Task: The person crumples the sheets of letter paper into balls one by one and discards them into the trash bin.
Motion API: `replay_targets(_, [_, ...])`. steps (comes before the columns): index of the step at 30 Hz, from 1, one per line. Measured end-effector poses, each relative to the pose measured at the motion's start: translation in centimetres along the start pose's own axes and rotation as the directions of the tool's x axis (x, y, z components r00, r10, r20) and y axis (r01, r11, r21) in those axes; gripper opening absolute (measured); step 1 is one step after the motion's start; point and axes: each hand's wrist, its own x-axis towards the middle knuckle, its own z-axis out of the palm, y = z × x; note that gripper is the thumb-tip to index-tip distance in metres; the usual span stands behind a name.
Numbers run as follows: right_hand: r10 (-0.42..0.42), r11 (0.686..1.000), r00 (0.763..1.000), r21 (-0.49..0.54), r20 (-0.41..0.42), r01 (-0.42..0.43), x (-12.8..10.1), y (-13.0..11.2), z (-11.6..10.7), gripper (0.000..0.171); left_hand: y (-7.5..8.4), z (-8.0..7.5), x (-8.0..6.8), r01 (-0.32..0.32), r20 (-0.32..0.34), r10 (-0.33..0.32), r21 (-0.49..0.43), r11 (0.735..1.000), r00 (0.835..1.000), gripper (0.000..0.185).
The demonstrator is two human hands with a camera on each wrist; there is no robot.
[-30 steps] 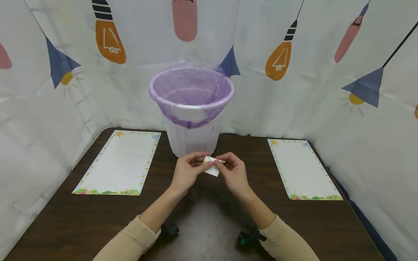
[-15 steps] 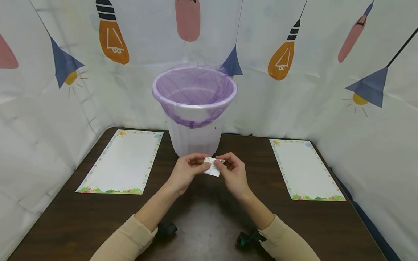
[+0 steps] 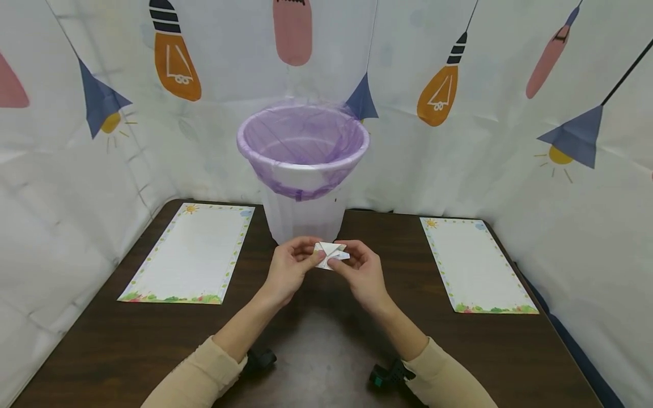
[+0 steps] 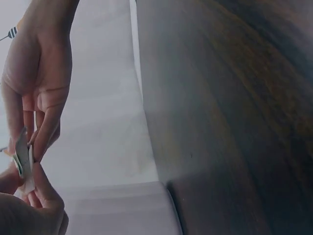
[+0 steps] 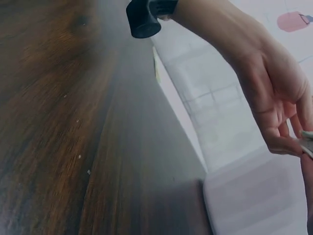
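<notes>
A small folded piece of white paper (image 3: 330, 255) is held up in front of the bin, with creased flaps and a pointed end toward the right. My left hand (image 3: 291, 266) pinches its left side, thumb on the near face. On the right side, my right hand (image 3: 363, 273) pinches it between thumb and fingers. Seen edge-on in the left wrist view, the folded paper (image 4: 24, 161) shows separate layers between the two hands. Only a sliver of the folded paper (image 5: 307, 142) appears at the right wrist view's edge. Fingers behind the paper are partly hidden.
A white bin (image 3: 303, 212) lined with a purple bag (image 3: 301, 182) stands just behind my hands. Flat sheets with decorated borders lie on the dark table (image 3: 316, 351): a left sheet (image 3: 191, 255) and a right sheet (image 3: 476, 266). A printed curtain (image 3: 398, 164) surrounds the table.
The folded paper has turned and shifted slightly up and left between my fingers, showing a triangular flap along its top. Both thumbs have moved a little on it; the hands stay nearly in place.
</notes>
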Motion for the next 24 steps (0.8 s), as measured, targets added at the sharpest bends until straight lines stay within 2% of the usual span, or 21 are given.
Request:
replay_targets(7, [-0.049,0.998,0.997,0.034,-0.066,0.051,0.4,0.0,0.3,0.03,0.2,0.6,0.4,-0.089,-0.019,0.089,0.035,0.995,0.996,0.025])
replay_targets(13, [-0.086,0.992,0.989,0.084,-0.118,0.096,0.5,0.1,0.5,0.025,0.3,1.2,0.6,-0.175,-0.027,0.176,0.039,0.984,0.984,0.025])
replay_targets(19, [-0.112,0.984,0.975,0.118,-0.19,0.136,0.7,0.1,0.4,0.018,0.3,2.0,1.1,-0.211,-0.029,0.213,0.059,0.976,0.977,0.023])
replay_targets(21, [-0.122,0.979,0.972,0.136,-0.201,0.151,0.6,0.2,0.4,0.023,0.3,2.1,1.1,-0.222,-0.032,0.224,0.063,0.973,0.974,0.023])
replay_targets(24, [-0.163,0.966,0.967,0.167,-0.198,0.197,0.7,0.1,0.5,0.04,0.5,2.1,1.1,-0.259,-0.036,0.262,0.067,0.964,0.964,0.023])
